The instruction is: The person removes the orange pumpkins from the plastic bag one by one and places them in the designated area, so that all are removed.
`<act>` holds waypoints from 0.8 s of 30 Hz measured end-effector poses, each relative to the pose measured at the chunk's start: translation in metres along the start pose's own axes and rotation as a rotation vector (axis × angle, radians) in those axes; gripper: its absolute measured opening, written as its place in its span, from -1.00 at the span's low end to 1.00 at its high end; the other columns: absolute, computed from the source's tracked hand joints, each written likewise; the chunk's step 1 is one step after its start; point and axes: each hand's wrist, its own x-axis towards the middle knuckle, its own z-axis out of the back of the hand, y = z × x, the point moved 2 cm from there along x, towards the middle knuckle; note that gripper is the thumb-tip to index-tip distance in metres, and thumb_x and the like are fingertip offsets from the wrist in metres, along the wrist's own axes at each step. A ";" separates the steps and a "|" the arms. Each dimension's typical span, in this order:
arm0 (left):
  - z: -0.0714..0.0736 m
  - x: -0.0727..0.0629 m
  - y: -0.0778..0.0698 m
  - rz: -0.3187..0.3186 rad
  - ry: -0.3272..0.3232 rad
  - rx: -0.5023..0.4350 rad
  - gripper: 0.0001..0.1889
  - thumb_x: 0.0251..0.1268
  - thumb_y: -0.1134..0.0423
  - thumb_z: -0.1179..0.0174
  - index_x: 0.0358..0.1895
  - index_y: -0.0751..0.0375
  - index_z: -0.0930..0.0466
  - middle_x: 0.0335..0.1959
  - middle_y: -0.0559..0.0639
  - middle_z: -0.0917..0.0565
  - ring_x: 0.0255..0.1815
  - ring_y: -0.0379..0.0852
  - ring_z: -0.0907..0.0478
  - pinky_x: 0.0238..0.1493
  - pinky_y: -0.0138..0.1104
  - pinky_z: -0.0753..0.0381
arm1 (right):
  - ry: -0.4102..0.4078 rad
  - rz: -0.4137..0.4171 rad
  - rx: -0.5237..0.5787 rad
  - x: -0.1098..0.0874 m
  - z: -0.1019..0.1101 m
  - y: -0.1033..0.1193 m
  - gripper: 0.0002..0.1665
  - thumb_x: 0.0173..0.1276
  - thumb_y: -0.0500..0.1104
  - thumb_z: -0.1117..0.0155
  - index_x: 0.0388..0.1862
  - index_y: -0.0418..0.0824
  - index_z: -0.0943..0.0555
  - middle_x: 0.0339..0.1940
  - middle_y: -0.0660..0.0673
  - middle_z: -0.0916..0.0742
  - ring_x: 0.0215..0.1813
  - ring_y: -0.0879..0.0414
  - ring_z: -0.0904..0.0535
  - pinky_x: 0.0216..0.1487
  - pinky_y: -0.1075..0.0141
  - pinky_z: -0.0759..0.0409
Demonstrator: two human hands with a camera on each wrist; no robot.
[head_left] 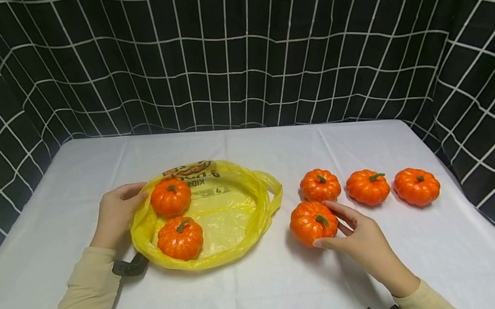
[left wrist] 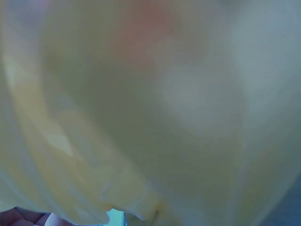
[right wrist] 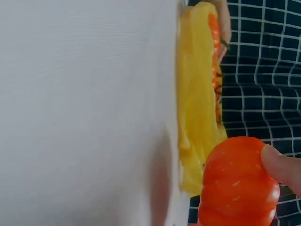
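My right hand (head_left: pixel 364 243) grips a small orange pumpkin (head_left: pixel 312 223) between thumb and fingers. In the right wrist view that pumpkin (right wrist: pixel 240 183) hangs over the white cloth with its shadow beside it. A yellow plastic bag (head_left: pixel 228 220) lies with its mouth spread wide, its rim rolled down. Inside, along its left side, sit two pumpkins, one farther back (head_left: pixel 170 197) and one nearer (head_left: pixel 181 239). At the bag's left rim my left hand (head_left: pixel 115 212) pinches the plastic, its fingertips partly hidden. Yellow plastic (left wrist: pixel 141 141) blurs across nearly all of the left wrist view.
To the right, three more pumpkins stand in a row: one (head_left: pixel 320 185) just behind the held one, another (head_left: pixel 368 187) in the middle and the last (head_left: pixel 417 186) farthest right. A bag handle loop (head_left: pixel 274 193) sticks out rightward. Black grid-patterned cloth (head_left: pixel 232 45) hangs behind the white-covered table (head_left: pixel 277 298).
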 end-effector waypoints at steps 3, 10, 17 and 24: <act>0.000 0.000 0.000 0.003 0.001 0.000 -0.53 0.50 0.11 -0.06 0.32 0.32 -0.47 0.35 0.31 -0.50 0.44 0.21 -0.36 0.40 -0.03 -0.48 | 0.001 -0.008 -0.026 -0.003 0.003 -0.005 0.03 0.06 -0.16 -0.60 0.48 -0.29 -0.31 0.52 -0.29 -0.39 0.57 -0.13 -0.25 0.43 0.19 -0.35; 0.000 -0.001 0.000 -0.001 -0.001 -0.007 -0.53 0.49 0.10 -0.07 0.31 0.32 -0.48 0.34 0.30 -0.51 0.41 0.20 -0.39 0.38 -0.04 -0.50 | 0.001 -0.058 -0.054 -0.006 0.012 -0.017 0.04 0.08 -0.16 -0.59 0.51 -0.26 -0.28 0.55 -0.26 -0.36 0.58 -0.13 -0.23 0.41 0.19 -0.35; 0.001 -0.002 -0.001 -0.015 -0.002 -0.012 -0.53 0.49 0.11 -0.08 0.31 0.33 -0.48 0.33 0.31 -0.52 0.41 0.20 -0.39 0.39 -0.04 -0.49 | 0.003 -0.091 -0.059 -0.009 0.016 -0.028 0.06 0.10 -0.15 -0.58 0.53 -0.27 -0.25 0.57 -0.27 -0.33 0.60 -0.13 -0.18 0.43 0.20 -0.32; 0.000 -0.001 0.000 -0.014 0.003 0.003 -0.52 0.49 0.09 -0.06 0.31 0.31 -0.48 0.34 0.30 -0.52 0.41 0.20 -0.40 0.38 -0.03 -0.50 | 0.002 -0.099 -0.060 -0.010 0.019 -0.033 0.07 0.10 -0.15 -0.58 0.53 -0.27 -0.24 0.58 -0.27 -0.31 0.60 -0.11 -0.18 0.42 0.23 -0.32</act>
